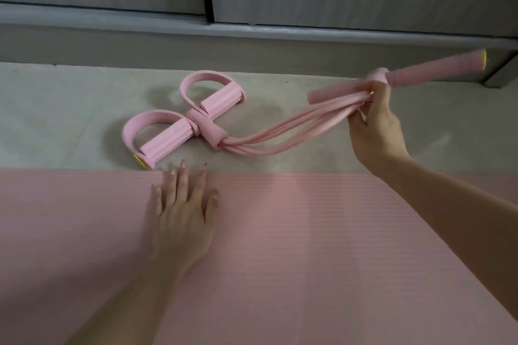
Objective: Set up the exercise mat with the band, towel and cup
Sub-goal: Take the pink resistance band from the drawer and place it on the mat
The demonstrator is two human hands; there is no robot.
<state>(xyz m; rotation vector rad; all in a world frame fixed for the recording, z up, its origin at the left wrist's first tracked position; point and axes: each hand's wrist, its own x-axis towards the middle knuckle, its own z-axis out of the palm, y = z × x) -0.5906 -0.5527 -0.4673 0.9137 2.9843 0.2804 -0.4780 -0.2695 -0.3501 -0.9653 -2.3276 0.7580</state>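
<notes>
The pink band (252, 140) looks light and bendy, with droopy stretchy tubes and a stiffer bar (437, 70), so the best place to grab it is right by that bar. The right hand (375, 131) is curled around the tubes there, holding that end up. The foot loops (165, 134) lie on the floor (70, 109) just past the fingertips of the left hand (182, 213), which lies flat and open on the mat (308, 246).
</notes>
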